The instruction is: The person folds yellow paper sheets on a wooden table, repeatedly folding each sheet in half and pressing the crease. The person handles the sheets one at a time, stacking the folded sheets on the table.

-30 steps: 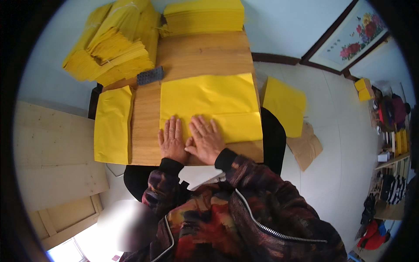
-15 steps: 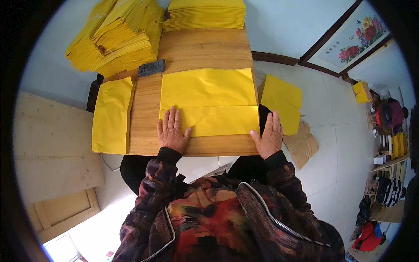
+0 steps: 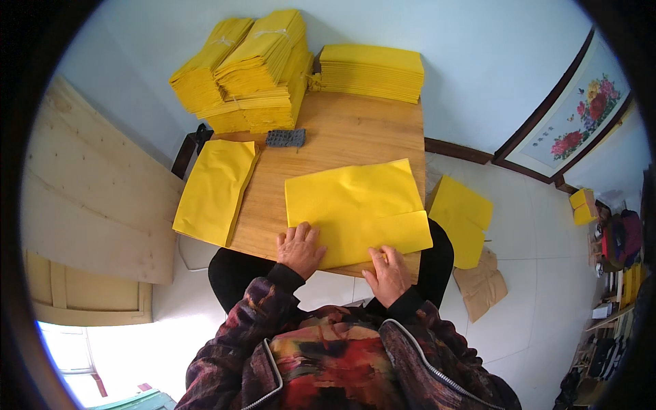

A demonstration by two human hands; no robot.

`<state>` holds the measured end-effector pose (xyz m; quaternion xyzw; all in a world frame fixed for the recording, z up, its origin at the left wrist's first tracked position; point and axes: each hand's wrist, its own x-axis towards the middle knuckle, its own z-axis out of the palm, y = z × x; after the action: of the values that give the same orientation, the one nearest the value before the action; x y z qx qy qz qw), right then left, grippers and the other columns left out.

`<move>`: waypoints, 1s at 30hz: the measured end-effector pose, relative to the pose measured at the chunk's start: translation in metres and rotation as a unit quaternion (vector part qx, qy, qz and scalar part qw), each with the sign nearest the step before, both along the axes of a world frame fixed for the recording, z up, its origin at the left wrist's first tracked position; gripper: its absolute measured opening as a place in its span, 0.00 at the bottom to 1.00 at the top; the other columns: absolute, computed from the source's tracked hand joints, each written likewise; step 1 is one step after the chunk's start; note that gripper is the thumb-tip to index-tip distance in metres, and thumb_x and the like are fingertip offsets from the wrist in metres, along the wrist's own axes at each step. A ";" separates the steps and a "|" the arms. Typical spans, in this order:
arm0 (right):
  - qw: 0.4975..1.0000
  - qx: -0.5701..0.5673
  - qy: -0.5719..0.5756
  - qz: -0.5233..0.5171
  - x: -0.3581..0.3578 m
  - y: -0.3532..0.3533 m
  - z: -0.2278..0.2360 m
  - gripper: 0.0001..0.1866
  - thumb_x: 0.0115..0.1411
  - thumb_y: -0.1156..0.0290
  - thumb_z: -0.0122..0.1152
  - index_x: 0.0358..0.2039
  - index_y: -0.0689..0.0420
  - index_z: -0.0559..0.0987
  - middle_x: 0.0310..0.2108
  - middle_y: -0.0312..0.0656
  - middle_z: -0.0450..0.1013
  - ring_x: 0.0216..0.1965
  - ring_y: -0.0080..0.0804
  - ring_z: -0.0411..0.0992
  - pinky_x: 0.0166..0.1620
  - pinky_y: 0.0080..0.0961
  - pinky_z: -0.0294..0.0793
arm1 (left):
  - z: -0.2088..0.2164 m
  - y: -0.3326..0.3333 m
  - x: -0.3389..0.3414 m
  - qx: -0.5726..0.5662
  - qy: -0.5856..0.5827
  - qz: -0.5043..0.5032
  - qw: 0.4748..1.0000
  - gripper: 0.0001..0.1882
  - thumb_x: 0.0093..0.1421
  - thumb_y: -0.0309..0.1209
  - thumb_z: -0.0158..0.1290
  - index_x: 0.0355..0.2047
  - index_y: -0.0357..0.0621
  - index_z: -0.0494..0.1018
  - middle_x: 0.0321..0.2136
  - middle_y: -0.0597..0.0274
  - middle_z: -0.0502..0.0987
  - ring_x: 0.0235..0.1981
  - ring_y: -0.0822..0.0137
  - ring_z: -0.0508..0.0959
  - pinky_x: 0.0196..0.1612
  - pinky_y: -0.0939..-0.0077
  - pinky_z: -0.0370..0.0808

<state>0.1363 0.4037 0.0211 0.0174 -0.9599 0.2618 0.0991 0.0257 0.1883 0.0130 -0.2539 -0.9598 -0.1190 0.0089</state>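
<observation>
both hands (image 3: 301, 249) (image 3: 388, 273) lie flat, fingers spread, on the folded sheet (image 3: 355, 208); press evenly along the crease.

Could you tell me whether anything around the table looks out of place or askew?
Yes: yellow sheets and brown paper lie on the floor right of the table, and a yellow stack overhangs its left edge. Both hands rest on the folded sheet.

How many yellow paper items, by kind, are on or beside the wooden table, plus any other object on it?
Folded yellow sheet under both hands: 1
Flat yellow piles beside the table: 2
Stacked yellow bundles at the far edge: 2 groups
Dark grey block: 1
Total: 6
</observation>
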 end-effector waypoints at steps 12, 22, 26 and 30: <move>0.995 0.074 -0.061 -0.005 -0.067 0.054 0.003 0.21 0.53 0.70 0.66 0.47 0.60 0.72 0.56 0.52 0.62 0.56 0.53 0.63 0.56 0.42 0.65 | 0.019 0.015 0.017 -0.063 -0.143 -0.034 0.987 0.22 0.54 0.35 0.56 0.50 0.47 0.69 0.46 0.53 0.70 0.51 0.54 0.71 0.50 0.55 0.67; 0.995 0.056 -0.077 0.022 -0.041 -0.004 -0.002 0.29 0.54 0.61 0.67 0.53 0.59 0.71 0.61 0.53 0.57 0.61 0.64 0.56 0.60 0.51 0.61 | 0.000 -0.041 -0.048 0.003 -0.023 0.086 0.996 0.25 0.55 0.39 0.57 0.54 0.58 0.71 0.56 0.56 0.67 0.57 0.52 0.66 0.55 0.47 0.64; 0.995 0.062 -0.073 0.022 -0.040 -0.012 -0.007 0.31 0.53 0.60 0.68 0.55 0.57 0.71 0.63 0.51 0.54 0.63 0.69 0.49 0.62 0.55 0.57 | 0.001 -0.044 -0.045 0.014 -0.053 0.072 0.996 0.22 0.55 0.39 0.57 0.51 0.55 0.73 0.51 0.52 0.69 0.53 0.49 0.69 0.52 0.53 0.69; 0.987 0.076 -0.100 0.097 -0.063 0.028 -0.003 0.30 0.51 0.63 0.68 0.55 0.54 0.71 0.65 0.49 0.53 0.64 0.67 0.48 0.63 0.52 0.56 | 0.008 -0.044 -0.028 0.049 -0.121 0.048 0.990 0.19 0.55 0.38 0.56 0.48 0.51 0.75 0.44 0.47 0.72 0.44 0.47 0.74 0.46 0.58 0.74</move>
<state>0.0730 0.4321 0.0178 0.0919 -0.9757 0.1972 -0.0253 -0.0019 0.1445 0.0211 -0.1902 -0.9580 -0.1950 -0.0896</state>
